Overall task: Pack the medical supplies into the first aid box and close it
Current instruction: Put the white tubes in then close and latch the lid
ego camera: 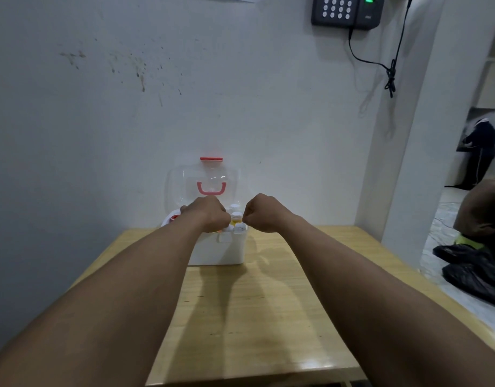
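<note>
A white first aid box [221, 251] stands at the far end of the wooden table. Its clear lid [182, 188] with a pink handle [211, 189] and pink latch [211, 158] is up, leaning toward the wall. Small bottles [236, 216] with white caps fill the box; one has yellow contents. My left hand [205, 212] curls over the left part of the box opening, its fingertips hidden among the bottles. My right hand [259, 212] hovers as a fist at the box's right rim. What either hand holds is hidden.
The wooden table [240, 317] abuts a white wall [157, 107]. A keypad device [347, 9] with a dangling cable hangs upper right. A white round object with a pink part [172, 217] sits left of the box. Black bags [475, 269] and a crouching person are at right.
</note>
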A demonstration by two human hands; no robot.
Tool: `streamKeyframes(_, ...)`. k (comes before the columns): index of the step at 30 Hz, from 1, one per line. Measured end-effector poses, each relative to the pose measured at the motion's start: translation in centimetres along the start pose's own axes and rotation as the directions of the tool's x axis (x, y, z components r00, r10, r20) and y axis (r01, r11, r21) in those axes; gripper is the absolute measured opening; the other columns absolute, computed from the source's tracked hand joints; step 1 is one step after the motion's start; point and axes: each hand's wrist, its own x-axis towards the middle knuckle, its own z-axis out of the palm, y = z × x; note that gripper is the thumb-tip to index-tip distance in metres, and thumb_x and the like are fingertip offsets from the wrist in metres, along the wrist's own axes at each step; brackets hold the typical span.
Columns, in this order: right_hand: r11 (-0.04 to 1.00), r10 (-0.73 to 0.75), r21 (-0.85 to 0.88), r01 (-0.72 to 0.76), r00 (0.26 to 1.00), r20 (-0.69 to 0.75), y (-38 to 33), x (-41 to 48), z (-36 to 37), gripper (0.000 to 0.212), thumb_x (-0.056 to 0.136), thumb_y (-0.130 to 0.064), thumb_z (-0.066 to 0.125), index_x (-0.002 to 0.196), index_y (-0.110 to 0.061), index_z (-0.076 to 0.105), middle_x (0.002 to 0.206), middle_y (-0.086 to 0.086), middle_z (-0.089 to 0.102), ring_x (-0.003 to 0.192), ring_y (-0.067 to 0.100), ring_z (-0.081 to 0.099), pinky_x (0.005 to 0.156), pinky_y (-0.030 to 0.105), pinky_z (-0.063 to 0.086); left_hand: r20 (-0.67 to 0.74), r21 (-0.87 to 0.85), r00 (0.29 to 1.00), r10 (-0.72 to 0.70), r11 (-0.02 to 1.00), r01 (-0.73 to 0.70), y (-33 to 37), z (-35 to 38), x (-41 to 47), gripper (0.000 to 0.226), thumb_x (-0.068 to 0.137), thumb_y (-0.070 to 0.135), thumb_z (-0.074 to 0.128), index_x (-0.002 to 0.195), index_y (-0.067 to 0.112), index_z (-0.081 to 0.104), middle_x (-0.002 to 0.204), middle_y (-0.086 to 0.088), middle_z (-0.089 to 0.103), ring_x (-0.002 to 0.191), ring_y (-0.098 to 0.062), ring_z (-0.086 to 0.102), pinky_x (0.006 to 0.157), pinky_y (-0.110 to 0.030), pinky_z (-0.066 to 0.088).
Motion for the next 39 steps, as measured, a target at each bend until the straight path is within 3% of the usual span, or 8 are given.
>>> streamKeyframes(5,1.0,0.023,0.017,-0.022,0.998,-0.053,-0.6,0.2,-1.3,0.025,0.083,-0.012,0.05,0.094,-0.008,0.071,0.098,0.007,0.071,0.091,0.024,0.063,0.076,0.033,0.055,-0.094,-0.025,0.996,0.005,1.0,-0.007,-0.6,-1.0,0.5,0.029,0.078,0.029,0.057,0.099,0.024,0.076,0.107,0.003,0.071,0.099,-0.024,0.06,0.093,-0.044,0.05)
streamKeyframes(10,0.998,0.041,-0.038,-0.044,0.995,-0.093,-1.6,2.1,-2.6,0.038,0.086,-0.021,0.052,0.117,-0.003,0.063,0.12,0.015,0.066,0.109,0.033,0.062,0.09,0.044,0.054,-0.212,-0.052,0.977,0.038,0.997,-0.05,-1.7,-2.4,1.5,0.03,0.086,0.026,0.06,0.113,0.024,0.072,0.119,0.002,0.069,0.107,-0.023,0.063,0.093,-0.039,0.053)
streamKeyframes(15,0.994,0.022,-0.104,-0.033,0.994,-0.106,-2.5,5.1,-3.5,0.047,0.096,-0.035,0.05,0.134,-0.009,0.045,0.128,0.012,0.057,0.114,0.03,0.056,0.086,0.039,0.047,-0.317,-0.026,0.947,0.041,0.998,-0.052,-3.5,-3.7,3.8,0.044,0.091,0.034,0.062,0.134,0.025,0.057,0.131,-0.005,0.063,0.115,-0.028,0.059,0.095,-0.041,0.052)
streamKeyframes(20,0.994,0.022,-0.098,-0.038,0.987,-0.162,-3.0,8.9,-3.0,0.066,0.097,-0.049,0.046,0.147,-0.01,0.029,0.144,0.017,0.046,0.129,0.036,0.048,0.1,0.047,0.045,-0.416,0.071,0.907,0.064,0.997,-0.038,-5.0,-4.4,6.3,0.06,0.094,0.034,0.061,0.148,0.025,0.037,0.147,-0.012,0.044,0.133,-0.033,0.043,0.1,-0.046,0.045)
streamKeyframes(23,0.996,0.019,-0.078,-0.034,0.984,-0.176,-3.3,10.6,-2.6,0.064,0.098,-0.048,0.044,0.147,-0.01,0.029,0.146,0.017,0.044,0.131,0.037,0.045,0.101,0.047,0.043,-0.418,0.074,0.908,0.039,0.997,-0.009,-6.0,-4.8,7.9,0.066,0.095,0.033,0.059,0.152,0.024,0.027,0.151,-0.014,0.034,0.136,-0.035,0.037,0.102,-0.047,0.042)
streamKeyframes(29,0.989,-0.005,-0.141,-0.047,0.936,-0.351,-3.5,12.0,-1.7,0.052,0.1,-0.042,0.039,0.14,-0.01,0.039,0.14,0.02,0.041,0.128,0.037,0.04,0.097,0.049,0.041,-0.443,0.039,0.896,0.003,0.999,0.016,-6.6,-4.9,9.7,0.066,0.099,0.034,0.052,0.155,0.022,0.019,0.157,-0.014,0.026,0.139,-0.035,0.035,0.103,-0.047,0.043)
streamKeyframes(33,0.993,0.084,-0.059,-0.103,0.962,-0.259,-2.9,12.3,-1.4,0.055,0.101,-0.045,0.03,0.141,-0.01,0.042,0.141,0.021,0.041,0.129,0.038,0.04,0.098,0.047,0.039,-0.396,-0.029,0.918,-0.021,1.0,0.01,-6.8,-4.6,10.4,0.061,0.103,0.037,0.044,0.156,0.018,0.022,0.158,-0.014,0.029,0.141,-0.035,0.036,0.108,-0.048,0.039)
streamKeyframes(39,0.998,0.065,0.037,-0.058,0.973,-0.219,-2.6,11.0,-1.5,0.057,0.101,-0.048,0.029,0.144,-0.012,0.038,0.141,0.018,0.047,0.128,0.035,0.046,0.095,0.043,0.04,-0.416,-0.071,0.909,-0.012,0.997,-0.019,-6.7,-5.0,9.4,0.055,0.102,0.038,0.046,0.152,0.018,0.033,0.155,-0.014,0.033,0.136,-0.036,0.043,0.106,-0.046,0.04)
